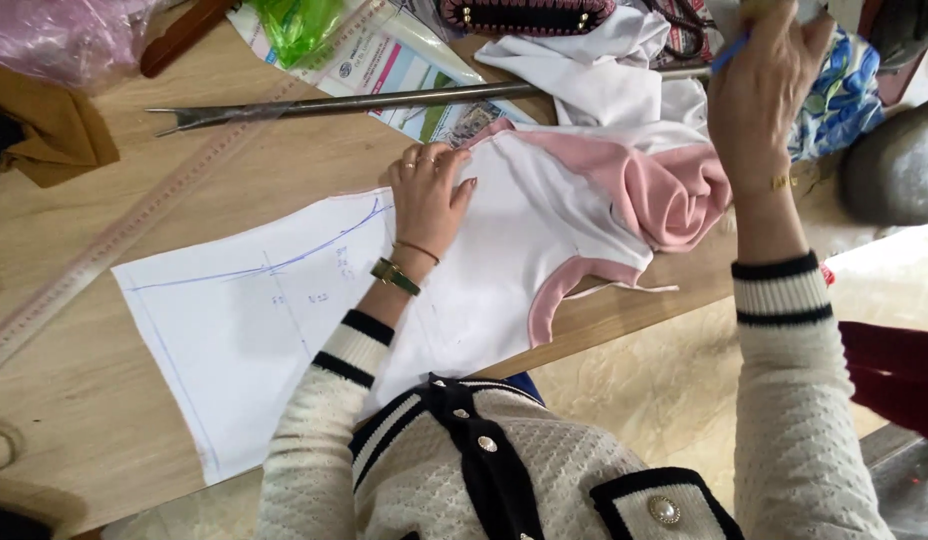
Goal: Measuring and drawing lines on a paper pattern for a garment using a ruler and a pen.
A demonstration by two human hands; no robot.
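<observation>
Seen from above, a person in a cream knit cardigan with dark trim works at a wooden table (284, 150). The left hand (429, 195) lies flat, palm down, on a large sheet of white pattern paper (234, 330) that carries thin blue drawn lines; its fingers are held loosely together and pressed onto the paper near its upper edge, just beside a white and pink garment (584, 215). A watch and a thin bracelet sit on that wrist. The garment lies partly over the right end of the paper, its pink part bunched up toward the table's far right edge. The right hand (759, 95) is raised above the garment's bunched pink fabric, fingers curled together around a blue pen (729, 52), of which only a short piece shows; how exactly the fingertips grip it cannot be told. A long clear ruler (114, 240) lies diagonally to the left of the paper. A long metal rod (364, 100) lies across the table beyond the left hand, over a printed leaflet (394, 60). White cloth (604, 70) is heaped behind the garment, and a pink plastic bag (54, 35) sits in the far left corner.
</observation>
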